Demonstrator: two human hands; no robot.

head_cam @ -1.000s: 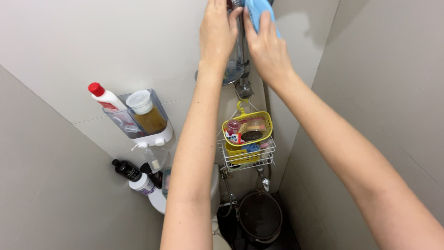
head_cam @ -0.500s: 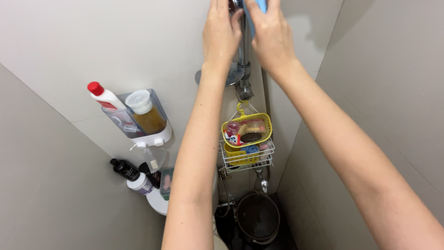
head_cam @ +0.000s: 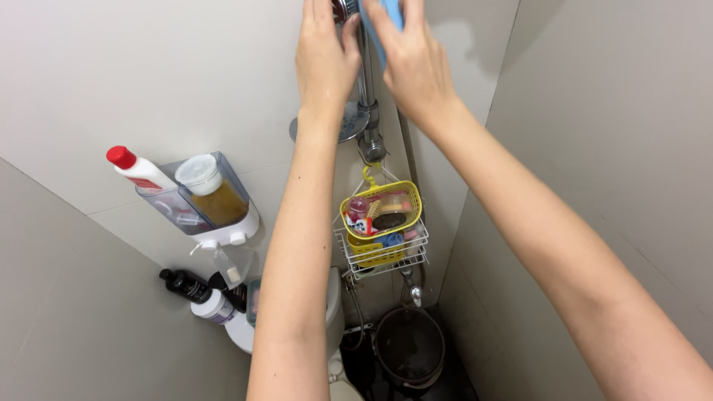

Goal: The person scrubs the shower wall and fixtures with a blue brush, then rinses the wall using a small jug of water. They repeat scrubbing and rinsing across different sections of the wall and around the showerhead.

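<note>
Up at shower rail (head_cam: 366,82), both hands raised, L hand (head_cam: 324,56) flat w/ fingers loose, R hand (head_cam: 411,63) gripping blue cloth (head_cam: 386,22).

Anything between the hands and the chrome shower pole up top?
Nothing visible. The left hand is on the vertical chrome shower pole, and the right hand presses a light blue cloth against it.

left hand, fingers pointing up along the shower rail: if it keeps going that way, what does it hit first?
Probably nothing the frame shows: the left hand points up beside the chrome shower rail, its fingertips already cut off by the top edge. Only white wall tile shows nearby; depth unclear.
</note>
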